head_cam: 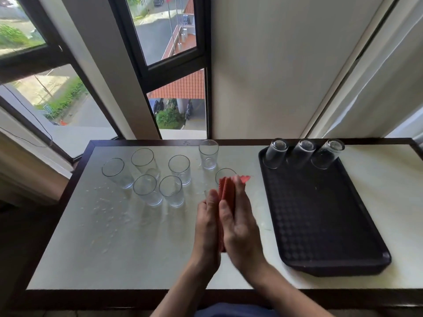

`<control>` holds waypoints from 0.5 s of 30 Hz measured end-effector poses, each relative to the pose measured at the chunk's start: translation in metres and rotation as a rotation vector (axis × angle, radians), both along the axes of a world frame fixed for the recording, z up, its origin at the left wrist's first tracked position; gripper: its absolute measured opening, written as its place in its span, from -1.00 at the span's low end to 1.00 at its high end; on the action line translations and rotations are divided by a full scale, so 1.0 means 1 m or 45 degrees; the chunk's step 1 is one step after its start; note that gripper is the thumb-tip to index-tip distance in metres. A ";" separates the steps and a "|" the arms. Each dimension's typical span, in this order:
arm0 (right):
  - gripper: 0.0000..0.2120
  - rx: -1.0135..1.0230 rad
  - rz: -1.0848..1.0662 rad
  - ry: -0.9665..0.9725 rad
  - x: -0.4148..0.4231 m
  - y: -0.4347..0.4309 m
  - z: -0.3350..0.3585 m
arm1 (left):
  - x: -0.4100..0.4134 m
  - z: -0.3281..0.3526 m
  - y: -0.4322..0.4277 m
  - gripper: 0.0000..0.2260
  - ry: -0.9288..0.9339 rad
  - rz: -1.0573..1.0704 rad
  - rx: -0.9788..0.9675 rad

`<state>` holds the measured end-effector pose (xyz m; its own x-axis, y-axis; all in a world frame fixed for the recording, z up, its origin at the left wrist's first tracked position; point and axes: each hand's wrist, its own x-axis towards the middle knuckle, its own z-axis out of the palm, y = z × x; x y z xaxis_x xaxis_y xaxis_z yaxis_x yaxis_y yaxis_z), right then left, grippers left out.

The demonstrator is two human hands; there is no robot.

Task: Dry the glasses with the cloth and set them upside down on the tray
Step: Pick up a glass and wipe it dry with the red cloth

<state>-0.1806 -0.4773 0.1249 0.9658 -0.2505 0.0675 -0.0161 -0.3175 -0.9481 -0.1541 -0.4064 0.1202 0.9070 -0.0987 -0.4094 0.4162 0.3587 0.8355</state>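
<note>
Left hand point(207, 219), right hand point(239, 221), palms facing, fingers point(238, 188) straight, forearms converging

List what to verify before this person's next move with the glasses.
1. Cloth in hand: ok, pressed between left hand and right hand.
2. Free room on tray: ok, only three upside-down glasses, along its far edge.
3. Glasses left to dry: ok, several upright glasses on the table.
4. A glass held inside the cloth: cannot tell.
5. Table surface dry: not ok, droplets lie on it.
</note>
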 end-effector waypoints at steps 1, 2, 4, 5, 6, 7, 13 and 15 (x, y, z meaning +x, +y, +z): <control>-0.36 -0.072 0.025 -0.036 -0.009 0.003 -0.003 | 0.003 0.000 0.001 -0.44 -0.010 -0.006 -0.025; -0.36 -0.109 0.057 -0.053 -0.014 0.004 -0.006 | 0.005 0.002 0.001 -0.38 -0.016 0.021 -0.022; -0.40 -0.017 0.094 -0.026 -0.009 -0.003 -0.006 | 0.006 0.002 0.000 -0.30 -0.014 0.049 0.006; -0.43 0.068 0.087 0.000 0.000 -0.009 -0.005 | 0.006 0.002 -0.001 -0.36 -0.030 0.040 0.039; -0.49 0.158 0.064 0.034 0.010 -0.015 -0.002 | 0.006 0.002 -0.002 -0.49 -0.048 0.037 0.084; -0.56 0.258 0.033 0.060 0.021 -0.020 0.001 | 0.006 0.001 -0.004 -0.62 -0.055 0.023 0.103; -0.56 0.226 -0.029 0.067 0.014 -0.020 0.012 | 0.006 0.004 -0.012 -0.60 0.000 -0.026 -0.022; -0.50 0.060 0.036 -0.020 -0.001 -0.013 0.011 | 0.004 0.006 -0.011 -0.56 0.021 -0.026 -0.186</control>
